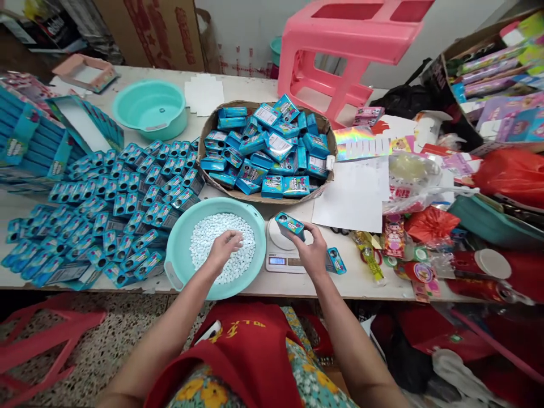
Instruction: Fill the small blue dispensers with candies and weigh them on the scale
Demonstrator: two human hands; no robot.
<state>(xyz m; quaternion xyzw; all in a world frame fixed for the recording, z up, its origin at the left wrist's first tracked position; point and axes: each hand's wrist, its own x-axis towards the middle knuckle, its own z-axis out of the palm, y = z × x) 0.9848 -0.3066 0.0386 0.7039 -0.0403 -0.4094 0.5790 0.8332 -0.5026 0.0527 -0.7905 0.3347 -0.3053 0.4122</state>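
My left hand (226,249) is over a turquoise basin (174,249) that holds many small white pellets (219,224). Its fingers are curled together just at the pellets, and what they hold is hidden. In my right hand (313,249) is a small blue printed box (289,224), gripped between thumb and fingers, with a dark round hole in its top face. The box is held above a white kitchen scale (276,262) with a lit display. Close to the right wrist, another blue box (337,260) lies on the table.
Rows of blue boxes with round holes (123,204) cover the left side. Behind the basin, a cut-down cardboard box (272,198) is heaped with blue boxes. A second turquoise basin (148,107) and a pink stool (340,39) are farther back. Packets and bags crowd the right.
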